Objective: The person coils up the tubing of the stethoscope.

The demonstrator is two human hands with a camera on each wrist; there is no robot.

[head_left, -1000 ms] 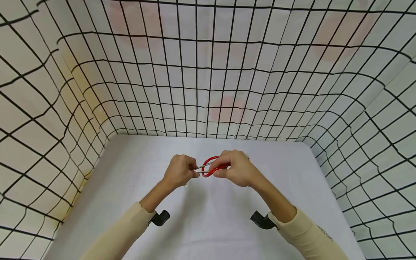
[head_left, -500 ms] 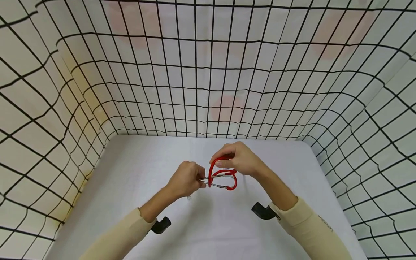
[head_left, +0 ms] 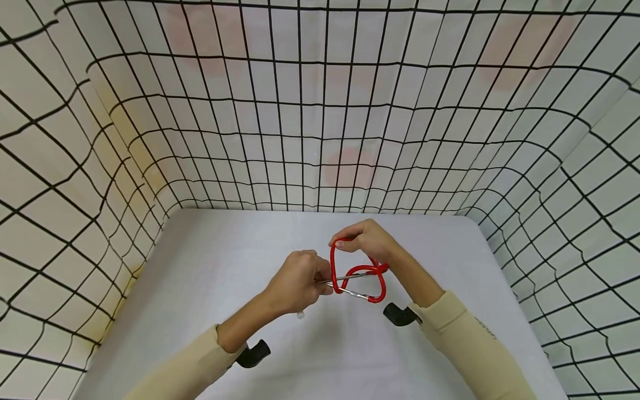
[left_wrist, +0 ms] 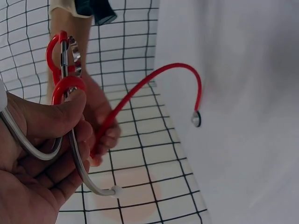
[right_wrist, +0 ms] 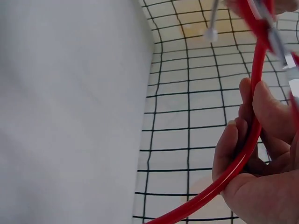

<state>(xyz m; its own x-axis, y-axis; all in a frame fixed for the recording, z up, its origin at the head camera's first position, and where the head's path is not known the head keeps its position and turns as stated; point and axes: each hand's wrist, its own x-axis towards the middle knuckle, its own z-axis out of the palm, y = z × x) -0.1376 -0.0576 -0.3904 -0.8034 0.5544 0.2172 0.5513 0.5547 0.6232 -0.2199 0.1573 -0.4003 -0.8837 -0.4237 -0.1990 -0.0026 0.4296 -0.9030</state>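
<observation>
A stethoscope with red tubing (head_left: pixel 333 265) is held above the white table, looped around itself. My left hand (head_left: pixel 298 281) grips its two metal ear tubes (head_left: pixel 356 294) between thumb and fingers. A pale ear tip (left_wrist: pixel 116 191) pokes out below those fingers in the left wrist view. To the upper right, my right hand (head_left: pixel 369 238) pinches a length of the tubing between thumb and fingers. The tubing (right_wrist: pixel 236 163) runs across that hand in the right wrist view. From there it arcs to the round chest piece (left_wrist: pixel 196 119), hanging free in the left wrist view.
A white-covered table (head_left: pixel 240 239) lies under both hands. Black wire grid (head_left: pixel 320 122) walls it in at the back and both sides, with pale sheeting behind. Dark wrist-worn devices (head_left: pixel 254 354) sit at both cuffs.
My right hand has moved up along the tubing, away from the metal tubes, and pulls out a larger loop. My left hand has shifted right and nearer with the stethoscope.
</observation>
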